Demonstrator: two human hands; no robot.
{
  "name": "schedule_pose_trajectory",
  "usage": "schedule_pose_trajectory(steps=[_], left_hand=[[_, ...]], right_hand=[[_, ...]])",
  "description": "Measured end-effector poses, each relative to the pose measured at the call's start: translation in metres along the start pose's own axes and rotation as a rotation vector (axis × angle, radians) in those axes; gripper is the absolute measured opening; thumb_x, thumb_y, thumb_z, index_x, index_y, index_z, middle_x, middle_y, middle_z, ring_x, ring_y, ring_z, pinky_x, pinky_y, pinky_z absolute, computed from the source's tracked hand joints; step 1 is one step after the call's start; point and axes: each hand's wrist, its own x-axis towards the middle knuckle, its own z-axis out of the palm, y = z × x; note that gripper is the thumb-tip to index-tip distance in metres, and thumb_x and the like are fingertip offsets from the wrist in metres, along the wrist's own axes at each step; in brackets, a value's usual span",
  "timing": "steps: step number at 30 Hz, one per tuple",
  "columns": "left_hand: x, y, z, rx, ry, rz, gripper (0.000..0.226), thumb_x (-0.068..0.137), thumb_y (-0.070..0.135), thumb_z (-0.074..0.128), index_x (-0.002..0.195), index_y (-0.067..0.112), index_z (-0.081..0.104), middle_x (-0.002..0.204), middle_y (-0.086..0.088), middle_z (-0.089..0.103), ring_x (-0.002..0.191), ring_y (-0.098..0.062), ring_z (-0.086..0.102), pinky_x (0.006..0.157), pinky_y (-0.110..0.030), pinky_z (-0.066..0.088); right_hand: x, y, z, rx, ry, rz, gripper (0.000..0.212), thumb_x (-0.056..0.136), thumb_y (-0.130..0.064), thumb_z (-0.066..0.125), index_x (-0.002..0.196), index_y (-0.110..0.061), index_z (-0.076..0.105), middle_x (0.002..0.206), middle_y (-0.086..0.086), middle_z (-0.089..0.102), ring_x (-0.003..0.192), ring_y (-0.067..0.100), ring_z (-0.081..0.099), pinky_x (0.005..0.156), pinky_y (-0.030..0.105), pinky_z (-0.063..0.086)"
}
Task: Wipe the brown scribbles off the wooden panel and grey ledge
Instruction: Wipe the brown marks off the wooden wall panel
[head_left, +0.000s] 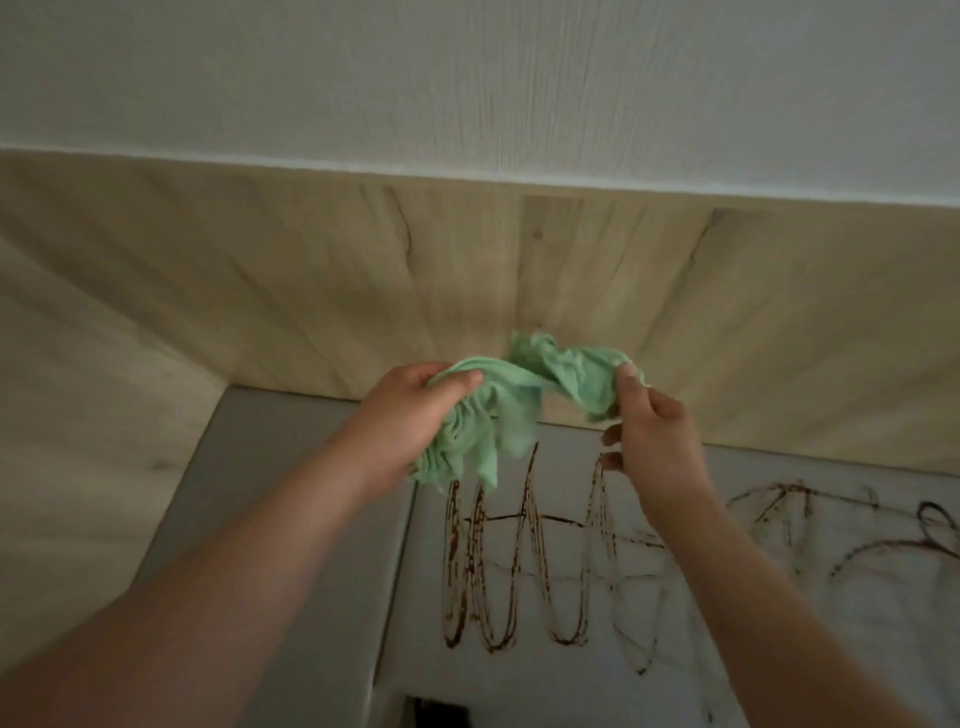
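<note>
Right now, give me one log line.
left hand grips green cloth | right hand pinches it | brown scribbles present on grey ledge

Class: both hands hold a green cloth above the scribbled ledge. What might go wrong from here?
1. The green cloth is bunched between the left hand and right hand; wiped as a wad, it may smear the brown scribbles across the ledge.
2. The loops reach close to the wooden panel, so an upward stroke might drag brown onto it.
</note>
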Motion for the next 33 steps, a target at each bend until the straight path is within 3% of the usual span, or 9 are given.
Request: schedule_pose_trajectory(steps=[4,9,12,15,18,21,24,31,33], left_hand=[[0.025,-0.003,-0.019,-0.222,0.002,-0.102,0.021,0.104,0.028,0.058,0.111,0.017,0.075,0.105,-0.010,0.079,0.097,-0.028,0.075,0.080,-0.037,0.058],[0.038,0.020,-0.013,-0.542,-0.044,0.045,0.036,0.105,0.023,0.053,0.129,-0.002,0.060,0.122,-0.022,0.071,0.113,-0.036,0.070,0.091,-0.046,0.058],[0.044,0.042,-0.016,-0.724,-0.163,0.137,0.020,0.095,0.016,0.047,0.106,0.004,0.058,0.107,-0.018,0.072,0.103,-0.033,0.072,0.084,-0.048,0.060],[0.051,0.050,-0.014,-0.653,-0.120,0.187,0.031,0.088,-0.003,0.035,0.104,0.006,0.060,0.100,-0.012,0.073,0.097,-0.031,0.072,0.076,-0.044,0.061],[0.059,0.053,-0.007,-0.512,-0.127,0.247,0.040,0.095,-0.010,0.037,0.122,0.002,0.064,0.119,-0.020,0.072,0.114,-0.037,0.069,0.091,-0.047,0.059],[0.066,0.055,-0.006,-0.555,-0.238,0.246,0.041,0.106,0.012,0.032,0.128,0.002,0.065,0.129,-0.020,0.069,0.124,-0.033,0.064,0.103,-0.044,0.054],[0.074,0.052,-0.012,-0.609,-0.220,0.235,0.048,0.106,0.019,0.026,0.119,0.009,0.071,0.120,-0.010,0.074,0.114,-0.020,0.069,0.092,-0.031,0.056],[0.061,0.039,-0.018,0.380,0.387,0.825,0.030,0.091,0.020,0.049,0.093,0.017,0.079,0.103,0.005,0.069,0.092,-0.008,0.066,0.079,-0.018,0.049],[0.062,0.038,-0.027,0.549,0.507,0.970,0.027,0.088,0.011,0.053,0.098,0.010,0.078,0.106,-0.003,0.062,0.099,-0.023,0.062,0.089,-0.033,0.050]], right_hand=[[-0.014,-0.005,0.022,0.348,0.108,0.113,0.036,0.105,-0.047,0.052,0.104,-0.017,0.072,0.088,0.008,0.071,0.071,0.020,0.069,0.073,0.043,0.064],[-0.023,-0.043,0.032,0.543,0.045,-0.086,0.028,0.105,-0.023,0.054,0.098,-0.015,0.080,0.105,0.010,0.078,0.103,0.027,0.074,0.096,0.046,0.058],[-0.018,-0.071,0.035,0.599,0.017,-0.198,0.037,0.105,-0.020,0.051,0.089,-0.025,0.083,0.103,0.003,0.077,0.106,0.022,0.071,0.102,0.044,0.054],[-0.008,-0.088,0.043,0.415,0.003,-0.352,0.030,0.107,-0.023,0.045,0.108,-0.024,0.075,0.111,-0.001,0.073,0.110,0.015,0.068,0.102,0.041,0.055],[0.008,-0.087,0.058,0.074,-0.004,-0.595,0.021,0.102,-0.032,0.058,0.120,-0.021,0.055,0.119,0.003,0.057,0.113,0.019,0.060,0.098,0.041,0.056],[0.030,-0.073,0.080,-0.253,0.241,-0.802,0.046,0.093,-0.036,0.073,0.121,-0.008,0.048,0.116,0.005,0.048,0.109,0.021,0.052,0.094,0.031,0.052],[0.046,-0.065,0.104,-0.326,0.542,-0.852,0.048,0.091,-0.031,0.078,0.113,0.003,0.052,0.114,0.017,0.053,0.107,0.026,0.050,0.093,0.028,0.047],[0.071,-0.038,0.122,-0.377,0.694,-0.867,0.052,0.089,-0.041,0.072,0.118,-0.010,0.042,0.114,0.025,0.055,0.107,0.033,0.047,0.089,0.039,0.048],[0.074,-0.027,0.130,-0.351,0.698,-0.797,0.053,0.088,-0.041,0.070,0.118,-0.009,0.042,0.116,0.026,0.054,0.109,0.039,0.052,0.090,0.045,0.051]])
